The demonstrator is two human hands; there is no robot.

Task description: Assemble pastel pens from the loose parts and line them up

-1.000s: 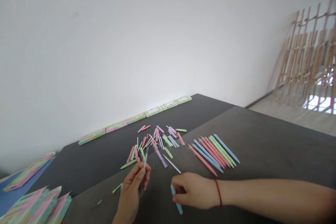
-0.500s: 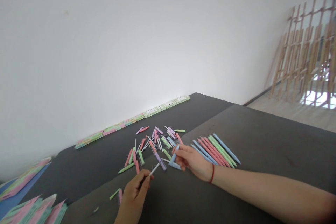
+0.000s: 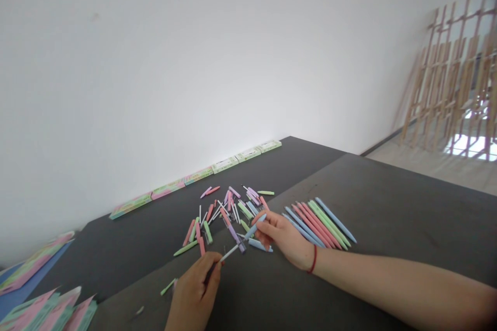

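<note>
Beside the pen row (image 3: 319, 224), the left hand (image 3: 197, 285) pinched a refill (image 3: 230, 253), the right hand (image 3: 286, 238) a blue tube (image 3: 252, 230); misalignment risked jamming.

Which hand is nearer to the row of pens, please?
Right. The right hand is close beside the row of pens, at its left edge; the left hand is farther off, toward the lower left.

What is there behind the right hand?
Behind the right hand, blue pens and a red piece show, some cut off by it. What the hand covers cannot be seen.
</note>
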